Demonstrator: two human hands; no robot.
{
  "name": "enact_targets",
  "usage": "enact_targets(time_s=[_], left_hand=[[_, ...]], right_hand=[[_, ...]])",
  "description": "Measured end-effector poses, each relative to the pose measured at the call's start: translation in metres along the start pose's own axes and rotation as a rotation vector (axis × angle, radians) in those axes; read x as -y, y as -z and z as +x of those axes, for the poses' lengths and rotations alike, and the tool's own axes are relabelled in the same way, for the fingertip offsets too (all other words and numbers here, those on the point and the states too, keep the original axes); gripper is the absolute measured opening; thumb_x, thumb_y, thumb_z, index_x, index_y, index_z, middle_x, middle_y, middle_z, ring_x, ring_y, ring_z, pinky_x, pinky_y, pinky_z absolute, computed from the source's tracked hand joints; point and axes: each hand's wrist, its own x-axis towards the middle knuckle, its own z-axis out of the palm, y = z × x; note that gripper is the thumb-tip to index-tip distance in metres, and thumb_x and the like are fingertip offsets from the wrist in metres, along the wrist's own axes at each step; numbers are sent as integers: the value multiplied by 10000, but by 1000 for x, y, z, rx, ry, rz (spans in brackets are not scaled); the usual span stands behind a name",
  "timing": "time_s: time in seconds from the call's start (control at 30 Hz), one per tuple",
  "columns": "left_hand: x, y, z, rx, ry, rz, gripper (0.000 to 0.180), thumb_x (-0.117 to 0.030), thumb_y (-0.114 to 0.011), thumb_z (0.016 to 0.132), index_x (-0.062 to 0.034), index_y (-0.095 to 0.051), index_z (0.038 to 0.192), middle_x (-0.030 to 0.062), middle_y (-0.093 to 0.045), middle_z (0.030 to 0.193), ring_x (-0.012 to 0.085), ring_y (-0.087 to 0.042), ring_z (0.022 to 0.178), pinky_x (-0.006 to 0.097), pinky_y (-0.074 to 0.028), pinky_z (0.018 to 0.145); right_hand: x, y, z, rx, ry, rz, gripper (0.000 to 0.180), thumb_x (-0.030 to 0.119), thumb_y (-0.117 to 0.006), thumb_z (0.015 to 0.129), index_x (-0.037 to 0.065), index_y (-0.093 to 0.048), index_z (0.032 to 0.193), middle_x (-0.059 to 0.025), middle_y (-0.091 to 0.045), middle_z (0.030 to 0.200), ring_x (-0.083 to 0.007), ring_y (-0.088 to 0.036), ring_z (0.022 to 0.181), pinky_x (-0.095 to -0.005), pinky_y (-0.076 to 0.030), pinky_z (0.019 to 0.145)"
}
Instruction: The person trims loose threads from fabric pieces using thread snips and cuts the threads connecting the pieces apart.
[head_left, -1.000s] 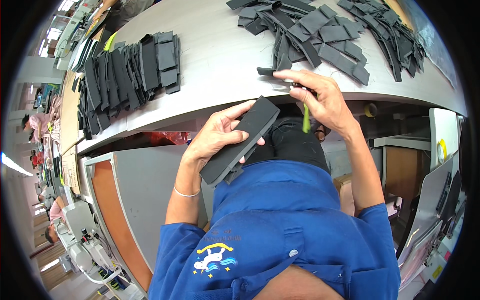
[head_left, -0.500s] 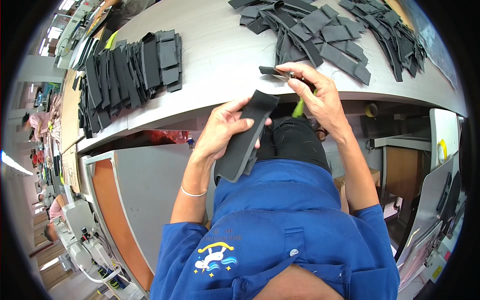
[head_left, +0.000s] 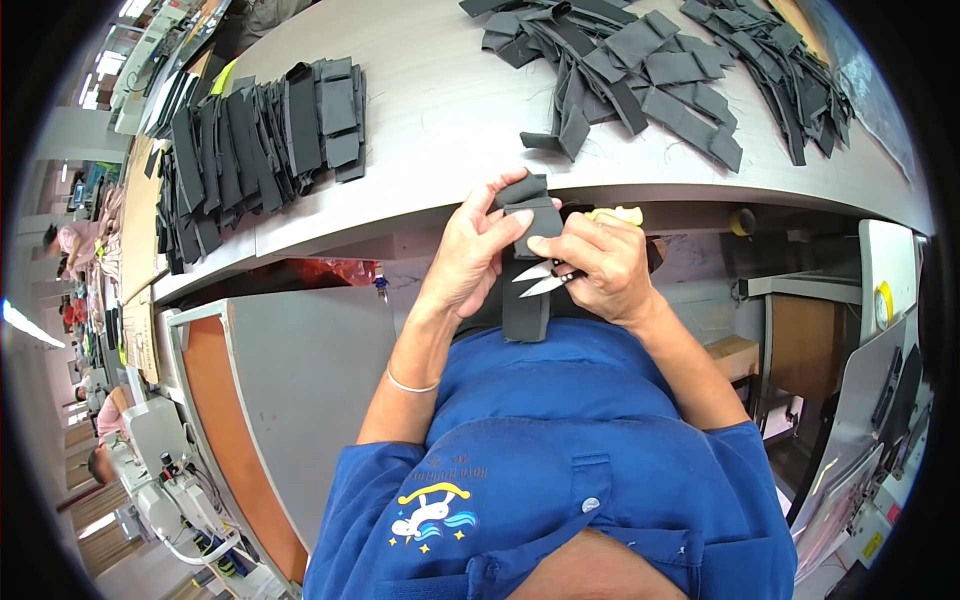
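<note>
Over my lap, just off the table's front edge, my left hand [head_left: 470,250] pinches the upper end of a dark grey fabric strip [head_left: 526,318] between thumb and fingers. The strip looks folded or layered at the top and hangs down toward my blue shirt. My right hand [head_left: 608,265] is closed around small thread snips [head_left: 543,284], their two pointed blades apart and aimed left across the strip. Its thumb and forefinger also rest at the strip's right edge. Something yellow, perhaps the snips' handle, shows behind that hand. Whether the blades touch the cloth I cannot tell.
On the pale table [head_left: 430,90], a tidy row of grey strips [head_left: 265,135] stands at left. A loose heap of strips [head_left: 650,70] lies ahead, another pile [head_left: 775,80] to its right. A grey cabinet panel [head_left: 310,370] is below left; a sewing machine [head_left: 160,470] stands beyond.
My right hand has come down and left from the table edge to the strip in my left hand. The left hand has shifted right and slightly up, and the strip hangs more upright.
</note>
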Motion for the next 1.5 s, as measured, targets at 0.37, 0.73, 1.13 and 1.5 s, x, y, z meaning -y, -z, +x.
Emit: enact_targets(time_s=[0.37,0.73,1.13,1.5], left_hand=[[5,2,-2,21,-331,327,675,-11,-620,869,-29,-238,1426,182,-535,1247,203,-536,1146,303,-448,973],[4,1,-5,59,-286,536,646,73,-549,853,-19,-271,1429,133,-509,1246,152,-518,1115,261,-417,948],[-1,0,-10,141,-143,403,655,54,-515,761,-9,-339,1389,84,-455,1308,127,-479,1157,273,-397,987],[-4,0,-9,36,-278,303,600,55,-481,748,0,-358,1333,216,-619,1104,238,-665,859,337,-550,810]], right_hand=[[3,20,15,89,-442,357,188,131,-637,839,51,-672,1006,-98,-680,982,-263,-659,862,-333,-505,759],[-4,19,32,152,-298,234,120,131,-650,805,66,-690,897,-71,-673,805,-259,-645,754,-342,-491,689],[-16,31,35,396,-226,261,125,71,-640,793,37,-691,902,-56,-663,800,-190,-612,774,-299,-442,733],[-4,38,15,182,-477,335,137,110,-638,830,59,-690,947,-63,-701,895,-201,-664,774,-301,-504,706]])
